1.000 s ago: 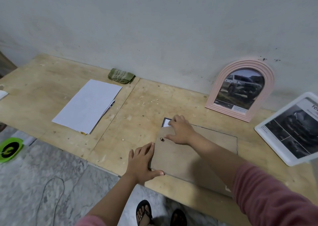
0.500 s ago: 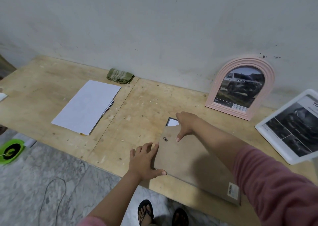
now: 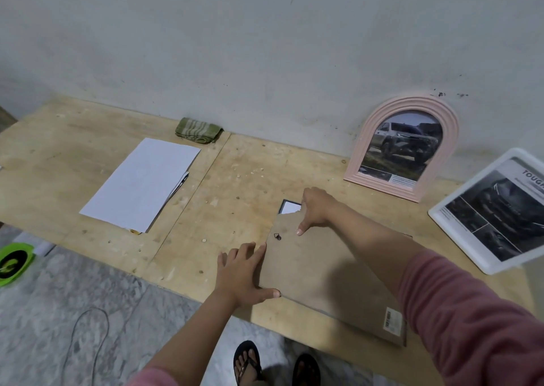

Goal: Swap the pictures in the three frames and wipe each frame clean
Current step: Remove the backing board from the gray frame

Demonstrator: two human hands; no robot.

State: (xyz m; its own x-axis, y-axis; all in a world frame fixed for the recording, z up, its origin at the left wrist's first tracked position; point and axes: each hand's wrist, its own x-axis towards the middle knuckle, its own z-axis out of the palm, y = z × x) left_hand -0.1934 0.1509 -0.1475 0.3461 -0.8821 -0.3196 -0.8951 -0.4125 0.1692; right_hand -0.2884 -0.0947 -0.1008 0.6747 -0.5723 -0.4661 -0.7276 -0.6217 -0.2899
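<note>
The black frame (image 3: pixel 290 206) lies face down on the counter (image 3: pixel 235 179) under both hands, its brown backing board (image 3: pixel 323 274) shifted off one corner. The left hand (image 3: pixel 240 274) presses flat on the board's near edge; the right hand (image 3: pixel 316 209) holds the far edge, fingers probably curled there. This swap seems unfinished. Beyond the right hand stand a pink arched frame (image 3: pixel 368 138) and a white frame (image 3: pixel 441 212); past the left hand lie loose sheets (image 3: pixel 141 182) and a green cloth (image 3: pixel 198 130), with nothing blocking.

I am reading only one word from here: "TOUGH", cut off at the picture's right edge, is showing on the car print in the white frame (image 3: pixel 494 212). A barcode sticker (image 3: pixel 393 321) is sitting on the brown backing board (image 3: pixel 323 271), its digits probably too small to read.
</note>
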